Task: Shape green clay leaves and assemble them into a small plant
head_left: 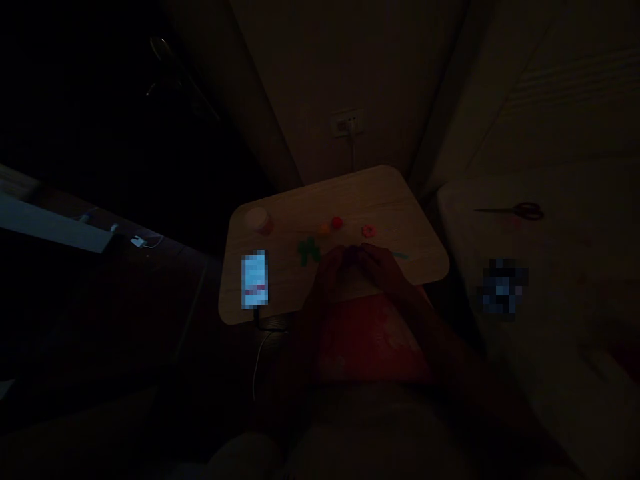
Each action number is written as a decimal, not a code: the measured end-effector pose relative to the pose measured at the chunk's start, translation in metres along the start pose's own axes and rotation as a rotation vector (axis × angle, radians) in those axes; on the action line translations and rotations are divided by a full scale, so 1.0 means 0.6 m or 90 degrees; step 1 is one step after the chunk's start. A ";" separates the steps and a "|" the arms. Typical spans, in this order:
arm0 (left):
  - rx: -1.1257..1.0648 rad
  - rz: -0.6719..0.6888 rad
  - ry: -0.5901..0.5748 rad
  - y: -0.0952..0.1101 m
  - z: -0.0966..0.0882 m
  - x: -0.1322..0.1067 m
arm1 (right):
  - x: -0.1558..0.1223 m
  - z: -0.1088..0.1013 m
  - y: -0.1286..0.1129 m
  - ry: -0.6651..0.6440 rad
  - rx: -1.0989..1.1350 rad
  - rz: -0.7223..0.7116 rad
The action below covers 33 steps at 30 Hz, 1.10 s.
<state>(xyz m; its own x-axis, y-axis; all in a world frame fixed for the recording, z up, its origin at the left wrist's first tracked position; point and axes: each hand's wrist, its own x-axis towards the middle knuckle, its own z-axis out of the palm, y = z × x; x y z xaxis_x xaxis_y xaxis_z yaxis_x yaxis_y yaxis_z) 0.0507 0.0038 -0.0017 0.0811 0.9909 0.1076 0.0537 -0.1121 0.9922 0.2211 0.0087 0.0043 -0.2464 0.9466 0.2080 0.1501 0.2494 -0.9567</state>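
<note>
Over the near edge of the small table, my left hand (pixel 331 267) and my right hand (pixel 383 265) come together around a dark purple lump (pixel 353 256). Fingers of both hands are closed on it; its exact shape is lost in the dim light. Left of my left hand lies a green piece with several lobes (pixel 309 251). Just beyond the hands are a small orange piece (pixel 324 230), a red ball (pixel 337 222) and a pink ring-like piece (pixel 369 231). A thin teal strip (pixel 401 255) lies beside my right hand.
The wooden table (pixel 285 207) carries a pale cup-like container (pixel 259 220) and a lit, blurred-out phone (pixel 255 280) with a cable. Behind it is a wall socket (pixel 347 123) with a plug. Scissors (pixel 520 211) rest on the pale surface at right, near a pixelated object (pixel 501 290).
</note>
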 end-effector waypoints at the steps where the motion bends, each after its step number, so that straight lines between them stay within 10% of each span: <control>1: -0.020 -0.012 0.016 -0.001 -0.001 0.000 | 0.000 0.000 0.000 -0.003 0.001 0.003; 17: 0.150 0.088 -0.105 0.022 -0.005 0.002 | -0.012 -0.004 -0.004 -0.045 -0.014 -0.043; 33: 0.127 0.032 0.063 0.009 -0.011 0.006 | -0.001 -0.007 0.007 -0.085 0.219 0.073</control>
<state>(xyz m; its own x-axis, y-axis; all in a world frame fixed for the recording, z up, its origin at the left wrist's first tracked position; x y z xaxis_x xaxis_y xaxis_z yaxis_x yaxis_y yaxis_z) 0.0446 0.0074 0.0043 -0.0089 0.9851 0.1718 0.2479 -0.1643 0.9548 0.2260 0.0101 0.0013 -0.3730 0.9235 0.0898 -0.1409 0.0393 -0.9892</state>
